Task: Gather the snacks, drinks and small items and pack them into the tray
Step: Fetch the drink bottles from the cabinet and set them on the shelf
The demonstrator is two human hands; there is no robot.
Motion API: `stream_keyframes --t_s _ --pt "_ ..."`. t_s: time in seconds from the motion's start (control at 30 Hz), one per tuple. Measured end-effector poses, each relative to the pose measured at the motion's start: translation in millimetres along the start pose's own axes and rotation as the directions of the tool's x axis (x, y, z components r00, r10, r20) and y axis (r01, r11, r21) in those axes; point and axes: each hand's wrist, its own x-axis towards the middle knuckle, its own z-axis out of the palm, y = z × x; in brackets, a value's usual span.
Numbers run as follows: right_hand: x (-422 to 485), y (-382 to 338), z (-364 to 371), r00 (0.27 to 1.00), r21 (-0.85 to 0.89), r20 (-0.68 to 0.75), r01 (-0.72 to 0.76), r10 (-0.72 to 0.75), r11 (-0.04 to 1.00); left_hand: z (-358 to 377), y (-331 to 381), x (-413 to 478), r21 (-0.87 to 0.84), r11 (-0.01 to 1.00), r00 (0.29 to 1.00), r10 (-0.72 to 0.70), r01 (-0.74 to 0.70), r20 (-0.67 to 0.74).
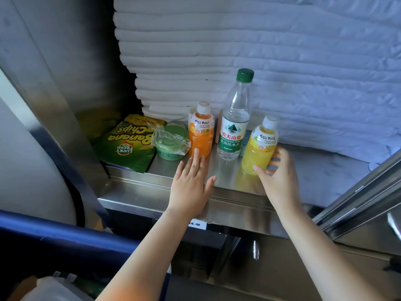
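Observation:
On a steel shelf (230,183) stand an orange Mogu Mogu bottle (200,135), a clear water bottle (233,127) with a green cap, and a yellow Mogu Mogu bottle (259,148). To the left lie a green Banana Chips bag (128,144) and a green tub (171,144) in crumpled clear wrap. My left hand (191,181) is flat and open on the shelf, fingertips touching the base of the orange bottle. My right hand (275,174) curls around the lower part of the yellow bottle, thumb in front and fingers behind it. No tray is in view.
A tall stack of folded white linen (195,51) fills the shelf behind the bottles and spreads to the right. A steel wall (65,83) closes the left side. A steel rail (358,192) slants at the right. A blue edge (54,237) runs below left.

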Motion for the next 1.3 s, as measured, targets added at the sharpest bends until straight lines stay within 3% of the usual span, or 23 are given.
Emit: stream_keyframes --t_s 0.4,0.5,0.6,0.67,0.77,1.17,1.3 --pt "0 0 14 1.000 -0.025 -0.011 -0.015 0.015 1.000 -1 -2 -2 -0.012 1.000 1.000 0.019 -0.019 0.002" --pt "-12 4 11 1.000 -0.284 -0.004 0.004 -0.005 0.959 -3 -1 -5 -0.023 0.999 0.998 0.030 -0.031 -0.061" --pt "-34 11 0 0.975 -0.603 0.022 0.190 -0.222 0.775 1 1 -14 -0.087 0.996 0.981 0.020 -0.037 -0.192" --pt "-47 17 -9 0.951 -0.666 0.086 0.276 -0.297 0.693 8 1 -23 -0.086 0.995 0.973 0.020 -0.041 -0.230" --pt "-58 23 -19 0.949 -0.682 0.204 0.315 -0.242 0.660 12 1 -28 -0.069 0.997 0.971 0.019 -0.037 -0.239" --pt "-90 22 -53 0.895 -0.681 0.434 0.401 -0.103 0.613 -1 38 -59 -0.087 0.990 0.993 -0.111 0.107 -0.039" --pt "-114 16 -92 0.869 -0.604 0.485 0.417 -0.102 0.679 -18 63 -78 -0.142 0.983 0.990 -0.105 0.118 0.094"
